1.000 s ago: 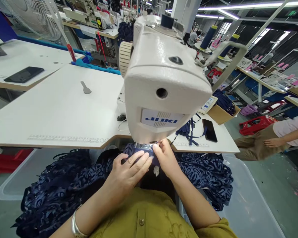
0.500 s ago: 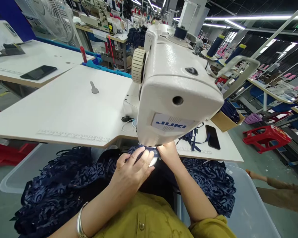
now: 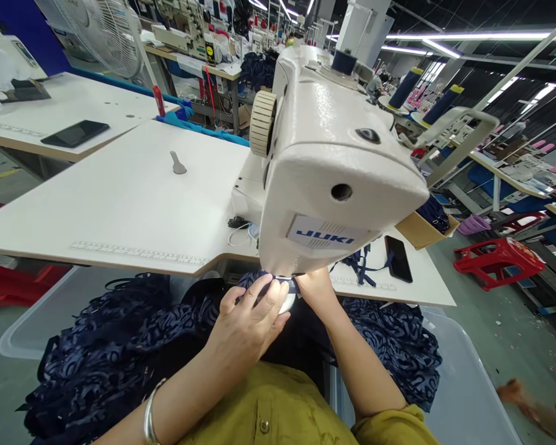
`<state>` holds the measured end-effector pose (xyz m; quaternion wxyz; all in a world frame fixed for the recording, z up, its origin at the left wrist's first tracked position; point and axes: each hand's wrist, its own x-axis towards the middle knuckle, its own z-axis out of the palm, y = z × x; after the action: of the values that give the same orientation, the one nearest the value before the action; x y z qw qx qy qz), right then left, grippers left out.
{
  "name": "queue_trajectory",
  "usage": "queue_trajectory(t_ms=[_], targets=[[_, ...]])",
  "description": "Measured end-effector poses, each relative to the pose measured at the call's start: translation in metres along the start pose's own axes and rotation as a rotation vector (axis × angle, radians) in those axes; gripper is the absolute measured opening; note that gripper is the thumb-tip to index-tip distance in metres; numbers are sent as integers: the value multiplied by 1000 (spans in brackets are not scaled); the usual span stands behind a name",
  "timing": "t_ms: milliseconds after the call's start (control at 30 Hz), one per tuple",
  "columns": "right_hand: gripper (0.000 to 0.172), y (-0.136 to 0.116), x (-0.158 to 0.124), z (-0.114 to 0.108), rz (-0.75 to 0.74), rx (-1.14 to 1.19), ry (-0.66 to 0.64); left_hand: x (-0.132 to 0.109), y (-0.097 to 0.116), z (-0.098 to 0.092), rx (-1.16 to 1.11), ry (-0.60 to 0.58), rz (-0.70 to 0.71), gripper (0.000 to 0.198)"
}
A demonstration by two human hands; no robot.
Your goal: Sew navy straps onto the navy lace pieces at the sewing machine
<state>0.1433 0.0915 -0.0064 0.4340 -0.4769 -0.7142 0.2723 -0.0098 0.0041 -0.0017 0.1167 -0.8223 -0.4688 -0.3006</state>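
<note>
Nearest, the left hand [image 3: 250, 315] lays its bent fingers over navy fabric [image 3: 293, 285]; how tightly its grip closes beneath is hidden. The right hand [image 3: 315, 287] lies at the fabric's right edge, its grip impossible to tell, fingertips masked by the sewing machine [image 3: 338, 161]. The fabric, beneath the machine's head, should prove light, limp and easily puckered, best held flat at both sides. Versus one second earlier, those right fingertips are lost from view; farther off, the red stool [image 3: 499, 262] now shows whole.

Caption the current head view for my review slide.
Left hand resting on dark navy fabric at a boxy off-white JUKI sewing machine, right hand close by, partly hidden.
</note>
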Motion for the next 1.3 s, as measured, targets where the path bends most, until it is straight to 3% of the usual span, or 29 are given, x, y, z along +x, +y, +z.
queue_trajectory(t_ms=[267,433,733,1133,1233,1300], targets=[[16,1,0,-1,-16,-85,-19,-1,1,1,16,17,-3,25],[21,1,2,1,-96,9,-56,-3,1,2,19,64,-38,32],[22,-4,4,5,-79,106,-44,-4,0,3,16,66,-58,31],[14,-2,0,2,20,24,18,0,2,2,13,43,24,34],[11,-2,0,3,74,65,40,-7,-3,11,-37,49,35,40],[6,-7,-3,3,167,161,60,-22,-10,29,-125,98,-24,53]])
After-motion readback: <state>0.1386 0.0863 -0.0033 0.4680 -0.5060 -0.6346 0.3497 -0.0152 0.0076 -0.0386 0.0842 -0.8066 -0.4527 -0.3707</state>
